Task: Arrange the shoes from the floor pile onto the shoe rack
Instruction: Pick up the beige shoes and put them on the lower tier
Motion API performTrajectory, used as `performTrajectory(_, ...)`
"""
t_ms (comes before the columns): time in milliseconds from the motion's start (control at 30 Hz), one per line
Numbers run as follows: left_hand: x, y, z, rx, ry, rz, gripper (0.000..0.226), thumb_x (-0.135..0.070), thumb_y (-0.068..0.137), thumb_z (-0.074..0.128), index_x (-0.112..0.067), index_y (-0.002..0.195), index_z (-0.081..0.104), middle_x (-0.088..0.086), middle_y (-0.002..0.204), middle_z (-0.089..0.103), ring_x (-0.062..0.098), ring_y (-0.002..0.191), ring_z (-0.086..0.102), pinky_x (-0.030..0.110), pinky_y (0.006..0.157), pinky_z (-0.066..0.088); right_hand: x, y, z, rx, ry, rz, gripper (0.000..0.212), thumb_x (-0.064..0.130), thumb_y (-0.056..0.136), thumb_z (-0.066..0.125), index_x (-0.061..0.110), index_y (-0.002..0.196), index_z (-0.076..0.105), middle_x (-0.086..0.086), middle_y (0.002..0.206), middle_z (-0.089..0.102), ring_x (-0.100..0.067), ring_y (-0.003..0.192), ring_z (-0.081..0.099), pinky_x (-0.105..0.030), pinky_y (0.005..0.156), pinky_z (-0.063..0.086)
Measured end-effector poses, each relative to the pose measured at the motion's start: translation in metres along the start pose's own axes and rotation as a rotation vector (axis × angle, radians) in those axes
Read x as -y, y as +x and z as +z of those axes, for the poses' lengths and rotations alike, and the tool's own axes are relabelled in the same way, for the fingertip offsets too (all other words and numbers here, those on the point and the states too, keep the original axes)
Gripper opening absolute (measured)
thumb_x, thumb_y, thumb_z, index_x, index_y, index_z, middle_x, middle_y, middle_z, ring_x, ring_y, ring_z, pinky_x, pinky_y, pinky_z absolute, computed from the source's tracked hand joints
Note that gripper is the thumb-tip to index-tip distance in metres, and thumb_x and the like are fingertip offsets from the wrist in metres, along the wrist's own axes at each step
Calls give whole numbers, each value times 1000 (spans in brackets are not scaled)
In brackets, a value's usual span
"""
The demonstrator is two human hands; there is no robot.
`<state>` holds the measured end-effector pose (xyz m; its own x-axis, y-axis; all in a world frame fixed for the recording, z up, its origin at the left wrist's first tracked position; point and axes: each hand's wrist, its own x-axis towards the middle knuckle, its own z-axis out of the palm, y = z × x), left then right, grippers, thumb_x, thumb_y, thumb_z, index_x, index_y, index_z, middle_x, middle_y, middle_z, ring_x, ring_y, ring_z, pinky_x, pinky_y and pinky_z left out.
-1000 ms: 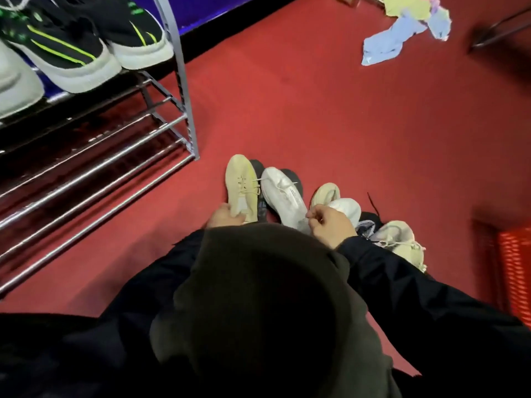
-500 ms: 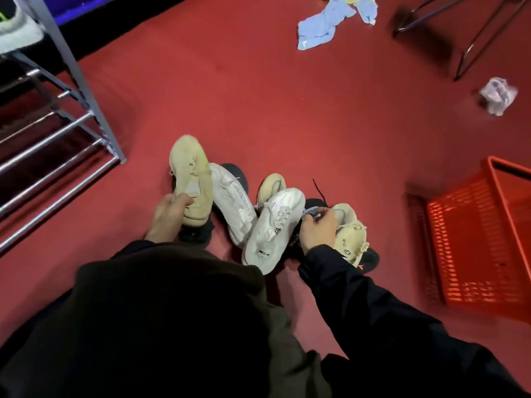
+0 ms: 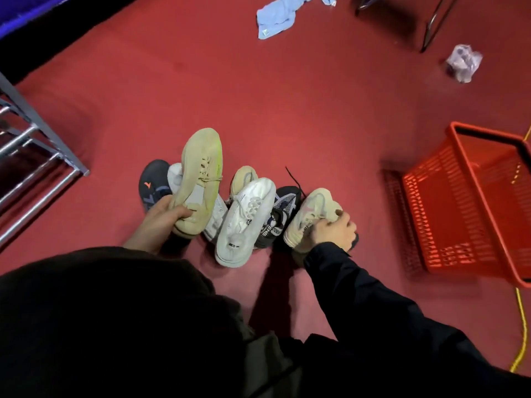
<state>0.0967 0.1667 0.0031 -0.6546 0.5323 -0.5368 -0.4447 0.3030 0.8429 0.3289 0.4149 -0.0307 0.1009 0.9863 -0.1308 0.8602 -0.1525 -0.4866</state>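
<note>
Several shoes lie in a pile on the red floor. My left hand (image 3: 162, 216) grips the heel of a beige sneaker (image 3: 198, 173) and holds it raised above a dark shoe with an orange mark (image 3: 153, 180) and a white shoe (image 3: 215, 216). A second white sneaker (image 3: 244, 222) lies in the middle, with a black patterned shoe (image 3: 277, 214) beside it. My right hand (image 3: 333, 231) is closed on the heel of a cream sneaker (image 3: 311, 211) at the pile's right end. A corner of the metal shoe rack (image 3: 37, 147) shows at the left edge.
An orange plastic basket (image 3: 471, 208) stands to the right of the pile. A yellow cable (image 3: 524, 326) runs along the floor below it. Light blue cloth (image 3: 275, 18), a crumpled plastic bag (image 3: 462, 63) and metal chair legs (image 3: 431, 21) lie farther back.
My view has swung right, so the rack has slid to the left edge. My left hand has lifted the beige sneaker higher. My right hand moved right onto the cream sneaker's heel.
</note>
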Motion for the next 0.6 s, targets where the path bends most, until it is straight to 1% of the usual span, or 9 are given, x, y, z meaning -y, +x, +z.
performTrajectory(67, 4, 1, 9, 35, -30, -22, 54, -19, 67, 63, -3, 118, 64, 14, 103, 70, 27, 95, 64, 35, 78, 49, -19, 5, -11, 79, -25, 221, 49, 27, 84, 57, 14, 130, 50, -19, 136, 48, -41, 122, 50, -46, 100, 41)
performTrajectory(133, 5, 1, 16, 67, -39, -44, 47, -16, 71, 64, -5, 116, 64, 15, 106, 70, 28, 96, 66, 37, 82, 50, -26, 3, -21, 325, 295, 517, 47, 38, 76, 60, 17, 118, 53, -18, 129, 55, -36, 113, 56, -37, 98, 43)
performTrajectory(200, 3, 0, 20, 86, -36, -58, 29, -7, 81, 62, -13, 109, 66, 13, 105, 71, 27, 94, 67, 38, 85, 51, -32, 1, -24, 589, 441, 551, 51, 29, 74, 66, 23, 121, 49, -17, 132, 55, -27, 108, 57, -23, 82, 46)
performTrajectory(233, 2, 0, 21, 89, -47, -62, 25, -2, 86, 59, -14, 107, 66, 12, 103, 71, 26, 93, 67, 38, 84, 52, -39, 2, -22, 617, 424, 495, 60, 19, 76, 68, 14, 132, 48, -15, 133, 54, -23, 105, 56, -18, 69, 49)
performTrajectory(267, 1, -1, 20, 94, -52, -62, 26, 2, 89, 56, -14, 107, 65, 12, 103, 71, 25, 92, 67, 37, 83, 52, -45, 3, -17, 556, 388, 451, 54, 12, 83, 65, 5, 135, 50, -14, 129, 57, -21, 101, 55, -15, 57, 51)
performTrajectory(300, 1, -2, 20, 96, -58, -57, 27, 3, 90, 55, -14, 108, 65, 13, 103, 71, 25, 93, 68, 37, 82, 52, -46, 4, -14, 431, 396, 430, 43, 10, 88, 61, 0, 129, 56, -12, 121, 62, -22, 97, 58, -16, 55, 53)
performTrajectory(367, -1, -6, 17, 94, -68, -41, 28, 3, 90, 55, -13, 111, 65, 13, 107, 72, 25, 94, 69, 36, 82, 53, -42, 0, -11, 209, 368, 364, 33, 19, 90, 51, 6, 115, 67, -14, 111, 71, -32, 93, 65, -33, 78, 57)
performTrajectory(433, -4, -7, 15, 66, -77, -27, 27, 3, 89, 57, -15, 107, 66, 13, 107, 72, 24, 94, 68, 37, 86, 52, -30, -5, -17, 93, 320, 251, 38, 27, 90, 41, 8, 110, 67, -19, 107, 69, -42, 97, 63, -44, 89, 51)
performTrajectory(600, -5, -10, 13, 35, -91, -11, 26, 2, 89, 58, -19, 101, 68, 14, 107, 71, 26, 94, 66, 43, 95, 49, -10, -3, -42, -141, 411, 134, 30, 21, 92, 38, 2, 102, 60, -27, 107, 60, -43, 94, 58, -40, 77, 42)
